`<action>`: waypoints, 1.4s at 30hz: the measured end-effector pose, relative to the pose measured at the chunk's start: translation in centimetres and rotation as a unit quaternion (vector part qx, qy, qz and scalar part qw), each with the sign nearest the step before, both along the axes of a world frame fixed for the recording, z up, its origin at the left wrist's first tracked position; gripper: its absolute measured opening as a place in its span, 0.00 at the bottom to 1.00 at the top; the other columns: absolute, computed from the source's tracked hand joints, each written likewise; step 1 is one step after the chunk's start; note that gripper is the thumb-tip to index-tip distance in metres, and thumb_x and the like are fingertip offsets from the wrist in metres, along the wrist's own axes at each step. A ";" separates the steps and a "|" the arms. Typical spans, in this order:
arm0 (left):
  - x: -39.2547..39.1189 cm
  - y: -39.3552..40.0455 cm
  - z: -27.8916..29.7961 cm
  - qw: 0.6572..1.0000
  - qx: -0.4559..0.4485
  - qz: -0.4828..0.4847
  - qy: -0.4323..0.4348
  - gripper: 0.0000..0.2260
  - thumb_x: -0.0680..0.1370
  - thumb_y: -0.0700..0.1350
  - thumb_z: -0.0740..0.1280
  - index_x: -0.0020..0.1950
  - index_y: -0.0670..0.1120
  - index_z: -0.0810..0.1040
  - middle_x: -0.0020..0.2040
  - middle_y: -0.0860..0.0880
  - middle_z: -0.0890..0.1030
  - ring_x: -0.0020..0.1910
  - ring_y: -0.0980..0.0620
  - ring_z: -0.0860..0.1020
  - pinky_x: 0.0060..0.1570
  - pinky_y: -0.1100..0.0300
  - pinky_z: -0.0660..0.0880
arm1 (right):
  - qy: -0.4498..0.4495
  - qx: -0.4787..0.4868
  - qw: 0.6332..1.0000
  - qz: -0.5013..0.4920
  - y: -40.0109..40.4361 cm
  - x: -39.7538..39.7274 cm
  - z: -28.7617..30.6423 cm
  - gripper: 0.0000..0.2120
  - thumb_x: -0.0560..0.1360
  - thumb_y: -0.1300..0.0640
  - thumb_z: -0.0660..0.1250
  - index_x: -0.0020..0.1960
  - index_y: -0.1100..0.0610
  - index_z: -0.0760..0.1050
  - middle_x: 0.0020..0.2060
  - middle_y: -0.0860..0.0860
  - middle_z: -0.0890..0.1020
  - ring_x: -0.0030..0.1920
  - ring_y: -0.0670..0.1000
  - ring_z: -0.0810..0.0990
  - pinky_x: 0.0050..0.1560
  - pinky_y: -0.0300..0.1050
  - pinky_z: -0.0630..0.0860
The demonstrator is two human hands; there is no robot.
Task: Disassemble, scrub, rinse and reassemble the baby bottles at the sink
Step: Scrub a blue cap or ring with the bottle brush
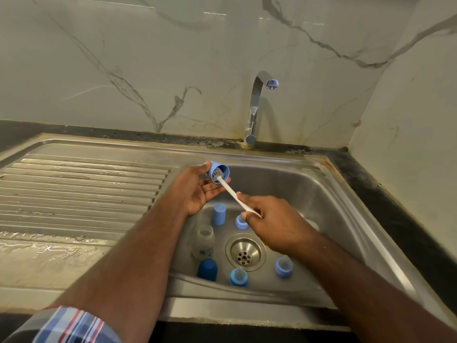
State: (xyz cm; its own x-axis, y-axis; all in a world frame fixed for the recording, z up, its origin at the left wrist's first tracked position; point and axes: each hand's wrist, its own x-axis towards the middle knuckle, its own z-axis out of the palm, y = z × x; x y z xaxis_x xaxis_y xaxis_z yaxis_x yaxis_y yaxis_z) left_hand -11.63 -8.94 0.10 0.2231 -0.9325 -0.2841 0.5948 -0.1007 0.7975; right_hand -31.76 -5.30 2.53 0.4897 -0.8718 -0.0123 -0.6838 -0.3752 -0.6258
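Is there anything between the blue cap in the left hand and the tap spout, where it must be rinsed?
Nothing visible: open air separates the blue cap from the tap spout.

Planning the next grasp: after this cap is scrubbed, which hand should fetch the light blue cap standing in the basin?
Left, probably: the left hand only needs to drop its cap, and the standing cap sits just below it. The right hand grips the brush.

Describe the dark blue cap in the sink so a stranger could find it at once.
Start at the round drain in the steel sink. The dark blue cap stands left of it, against the near wall, below the clear bottle. It alone is navy; the other pieces are paler blue.
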 end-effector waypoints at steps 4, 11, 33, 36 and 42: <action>0.3 0.1 0.0 1.000 0.008 0.006 -0.006 0.11 0.84 0.44 0.63 0.60 0.38 0.76 0.54 0.34 0.82 0.47 0.40 0.85 0.44 0.51 0.85 | 0.122 -0.089 0.988 0.012 -0.3 -0.7 1.0 0.23 0.83 0.54 0.60 0.76 0.39 0.64 0.46 0.46 0.80 0.36 0.44 0.77 0.34 0.38 0.72; 0.0 0.1 0.0 1.000 0.008 -0.004 -0.023 0.10 0.84 0.45 0.64 0.58 0.39 0.77 0.56 0.34 0.82 0.47 0.41 0.85 0.46 0.50 0.84 | 0.127 -0.129 0.983 0.013 -0.1 0.3 0.2 0.25 0.84 0.54 0.58 0.79 0.45 0.60 0.56 0.52 0.80 0.50 0.51 0.78 0.48 0.45 0.74; 1.1 -0.4 -0.5 0.992 -0.006 0.026 -0.120 0.05 0.84 0.43 0.65 0.58 0.42 0.74 0.47 0.39 0.83 0.42 0.44 0.84 0.44 0.49 0.84 | 0.005 0.044 0.999 0.031 -1.5 -2.4 0.8 0.22 0.80 0.57 0.65 0.71 0.38 0.72 0.31 0.43 0.79 0.23 0.43 0.72 0.24 0.38 0.70; 1.2 -0.3 -0.6 0.993 -0.014 0.040 -0.114 0.07 0.84 0.43 0.65 0.60 0.42 0.74 0.50 0.38 0.84 0.42 0.44 0.85 0.42 0.50 0.84 | 0.030 -0.019 0.999 0.006 -1.3 -2.1 0.5 0.22 0.81 0.54 0.64 0.72 0.37 0.71 0.37 0.37 0.81 0.27 0.39 0.76 0.27 0.29 0.67; 0.6 -0.2 -0.6 0.992 -0.021 0.014 -0.122 0.06 0.83 0.41 0.65 0.59 0.42 0.73 0.52 0.38 0.83 0.46 0.43 0.84 0.49 0.48 0.83 | 0.069 -0.016 0.997 0.030 -1.1 -0.3 -0.5 0.23 0.82 0.53 0.61 0.75 0.38 0.66 0.39 0.43 0.82 0.30 0.43 0.76 0.32 0.38 0.72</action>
